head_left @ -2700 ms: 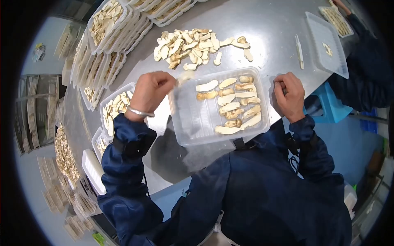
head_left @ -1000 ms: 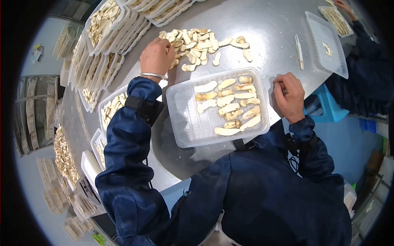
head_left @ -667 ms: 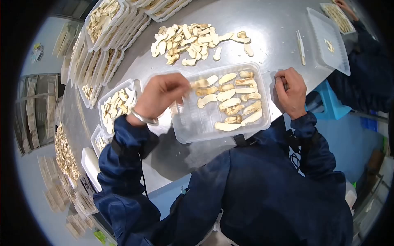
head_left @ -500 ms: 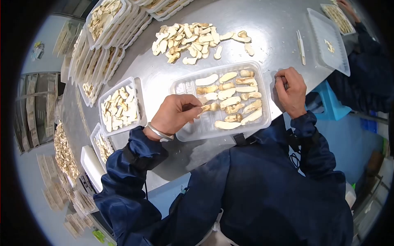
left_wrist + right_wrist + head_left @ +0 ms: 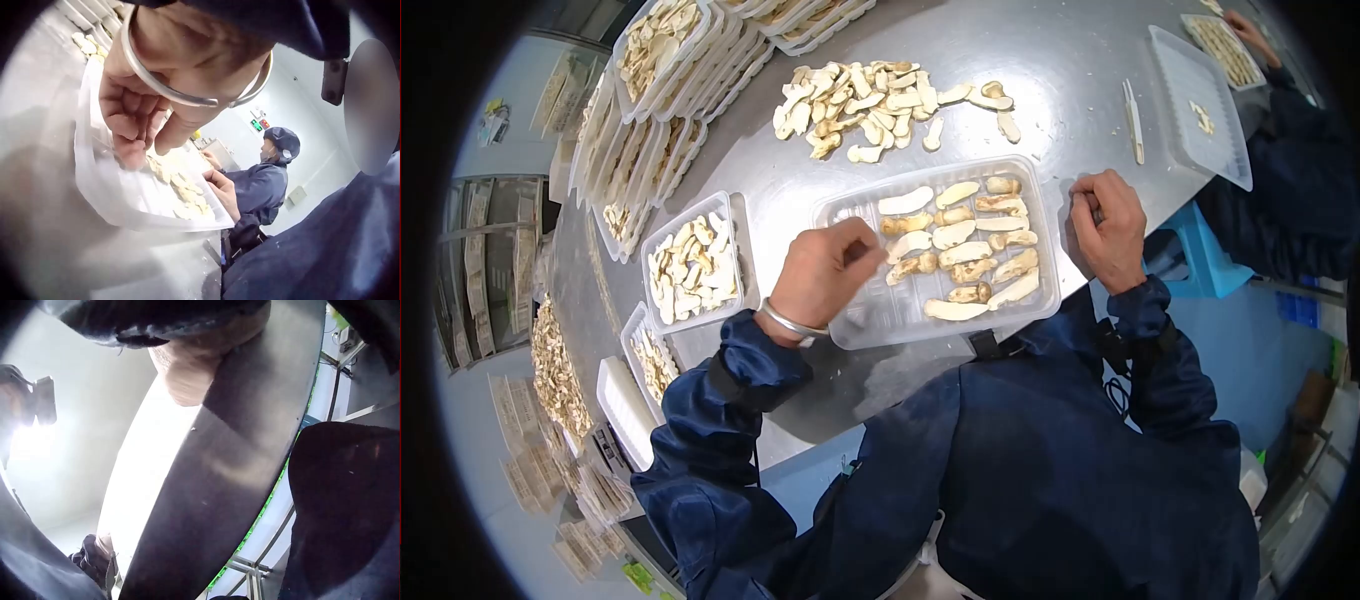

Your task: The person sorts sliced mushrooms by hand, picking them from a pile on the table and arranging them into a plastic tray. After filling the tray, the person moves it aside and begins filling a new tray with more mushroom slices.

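Observation:
A clear plastic tray [image 5: 870,318] lies in front of the person, with mushroom slices [image 5: 953,235] set out in rows across its right and middle parts. My left hand [image 5: 820,272] hovers over the tray's left side, fingers loosely bent and nothing between them. Just off its fingertips lies a brown-edged mushroom slice [image 5: 911,267], the lowest in the leftmost row. In the left wrist view, the hand [image 5: 150,103] hangs over the tray wall [image 5: 119,206]. My right hand [image 5: 1108,228] rests on the metal table beside the tray, loosely curled; in the right wrist view only part of it shows.
Beyond the tray lies a heap of mushroom slices [image 5: 855,105]. Filled trays stand stacked [image 5: 690,80] at the back left, and another filled tray [image 5: 693,265] is left of the hand. Tweezers [image 5: 1133,125] and a second clear tray [image 5: 1200,125] lie right, near another person's arm [image 5: 1270,70].
The left hand went from the heap to the tray with a mushroom slice, laid it at the bottom of the leftmost row, let go and drew slightly left. The right hand stays put.

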